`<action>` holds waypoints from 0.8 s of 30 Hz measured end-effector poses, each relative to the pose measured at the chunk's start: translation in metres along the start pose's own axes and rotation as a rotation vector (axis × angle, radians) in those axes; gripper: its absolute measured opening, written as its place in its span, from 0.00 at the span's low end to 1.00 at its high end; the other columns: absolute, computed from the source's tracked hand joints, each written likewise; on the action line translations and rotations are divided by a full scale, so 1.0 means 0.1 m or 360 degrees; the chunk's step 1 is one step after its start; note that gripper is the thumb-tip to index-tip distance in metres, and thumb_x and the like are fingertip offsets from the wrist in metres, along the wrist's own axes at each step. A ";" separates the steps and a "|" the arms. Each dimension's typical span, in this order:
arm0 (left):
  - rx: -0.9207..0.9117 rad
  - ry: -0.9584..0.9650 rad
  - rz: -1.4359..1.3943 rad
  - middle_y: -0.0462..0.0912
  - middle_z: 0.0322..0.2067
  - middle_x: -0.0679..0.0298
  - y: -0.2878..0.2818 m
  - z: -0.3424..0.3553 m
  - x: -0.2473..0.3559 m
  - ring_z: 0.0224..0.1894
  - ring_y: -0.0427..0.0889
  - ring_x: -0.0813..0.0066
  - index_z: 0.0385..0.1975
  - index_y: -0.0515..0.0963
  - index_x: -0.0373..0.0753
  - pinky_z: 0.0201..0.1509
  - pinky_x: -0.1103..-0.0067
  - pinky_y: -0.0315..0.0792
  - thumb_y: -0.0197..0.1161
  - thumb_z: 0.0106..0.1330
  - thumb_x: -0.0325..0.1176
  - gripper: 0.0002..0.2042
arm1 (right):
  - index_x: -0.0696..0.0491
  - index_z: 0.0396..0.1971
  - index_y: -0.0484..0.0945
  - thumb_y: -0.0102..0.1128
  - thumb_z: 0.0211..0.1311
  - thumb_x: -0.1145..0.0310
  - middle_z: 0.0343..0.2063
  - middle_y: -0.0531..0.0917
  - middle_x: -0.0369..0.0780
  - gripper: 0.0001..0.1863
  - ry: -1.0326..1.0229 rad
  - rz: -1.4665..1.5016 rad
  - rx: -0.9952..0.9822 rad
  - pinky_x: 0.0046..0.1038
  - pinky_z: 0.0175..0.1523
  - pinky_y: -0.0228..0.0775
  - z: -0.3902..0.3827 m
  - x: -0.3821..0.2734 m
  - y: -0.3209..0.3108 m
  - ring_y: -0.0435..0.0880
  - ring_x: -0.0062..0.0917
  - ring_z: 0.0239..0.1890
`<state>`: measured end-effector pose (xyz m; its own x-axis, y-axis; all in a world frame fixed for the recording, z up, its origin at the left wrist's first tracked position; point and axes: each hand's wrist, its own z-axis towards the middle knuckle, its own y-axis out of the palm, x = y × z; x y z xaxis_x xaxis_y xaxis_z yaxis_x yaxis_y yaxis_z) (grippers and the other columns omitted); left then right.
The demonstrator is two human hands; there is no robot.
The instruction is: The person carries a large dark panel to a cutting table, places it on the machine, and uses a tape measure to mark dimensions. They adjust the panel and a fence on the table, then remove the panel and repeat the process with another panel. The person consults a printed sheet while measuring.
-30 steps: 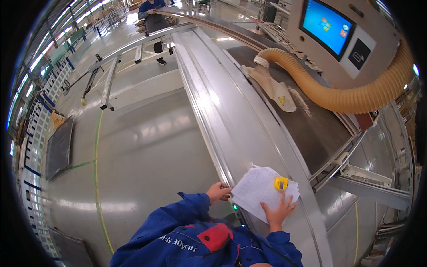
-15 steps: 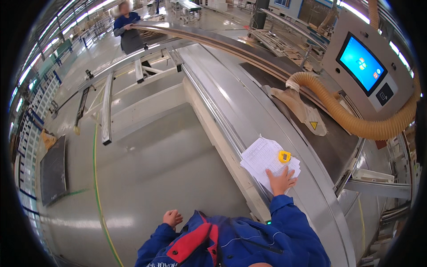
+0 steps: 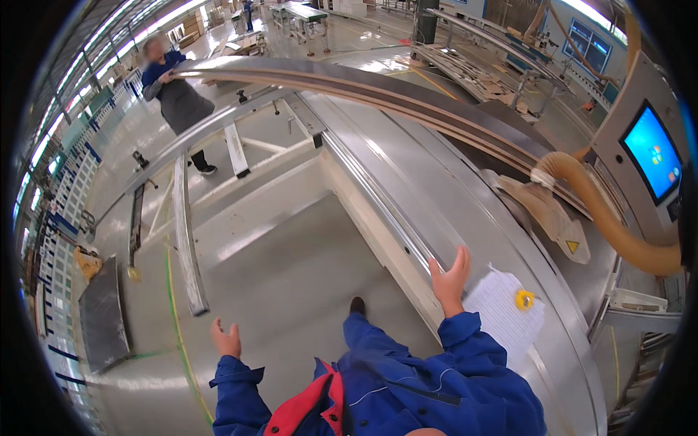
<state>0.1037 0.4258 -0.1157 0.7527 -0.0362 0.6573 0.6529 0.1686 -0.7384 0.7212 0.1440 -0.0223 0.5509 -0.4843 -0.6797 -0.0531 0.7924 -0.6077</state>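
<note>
My left hand [image 3: 227,338] is raised at the lower left over the floor, fingers apart and holding nothing. My right hand [image 3: 449,283] is open in the air beside the metal sliding table [image 3: 407,182], just left of a stack of white paper sheets [image 3: 498,320]. A yellow tape measure [image 3: 523,299] lies on the papers. Long dark boards with pale edges [image 3: 349,89] stretch across the machine at the top, their far end held by a person in blue [image 3: 178,102].
A grey control screen housing [image 3: 618,116] and ribbed tan hose [image 3: 607,218] hang at the right, with a dust hood [image 3: 542,214] below. A white support frame [image 3: 190,247] extends left. A dark sheet panel [image 3: 102,320] is at far left. Racks of boards [image 3: 465,69] stand behind.
My right hand has left the papers and tape measure and is raised, open. My left hand has left the table edge. I have moved forward and left. The person shows farther left with the boards.
</note>
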 end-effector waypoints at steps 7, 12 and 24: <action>-0.0147 -0.0158 0.1046 0.70 0.70 0.41 -0.23 1.66 0.09 0.76 0.63 0.42 0.75 0.62 0.29 0.81 0.56 0.56 0.79 0.55 0.50 0.50 | 0.64 0.77 0.59 0.70 0.69 0.44 0.75 0.63 0.61 0.50 0.0415 0.0482 -0.0072 0.46 0.82 0.49 1.29 -0.44 1.72 0.61 0.52 0.78; -0.0231 -0.0633 0.0890 0.64 0.75 0.42 -0.28 1.79 0.11 0.76 0.64 0.43 0.79 0.55 0.34 0.79 0.58 0.62 0.81 0.52 0.55 0.58 | 0.61 0.73 0.65 0.53 0.84 0.54 0.64 0.80 0.51 0.31 0.0442 0.1791 -0.0729 0.40 0.69 0.74 2.21 -0.67 2.50 0.80 0.38 0.65; 0.0048 -0.1079 0.0885 0.77 0.69 0.47 -1.91 2.56 -2.36 0.70 0.76 0.50 0.71 0.71 0.32 0.76 0.59 0.67 0.77 0.62 0.50 0.41 | 0.54 0.82 0.48 0.68 0.68 0.58 0.69 0.72 0.52 0.50 0.0713 0.0457 -0.0163 0.43 0.69 0.70 2.20 -1.44 3.05 0.78 0.41 0.62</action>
<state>-0.2202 0.6548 -0.0916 0.7431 0.6503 0.1582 0.1966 0.0139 -0.9804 0.8087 0.5370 -0.0200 0.0944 -0.3823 -0.9192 -0.2424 0.8867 -0.3937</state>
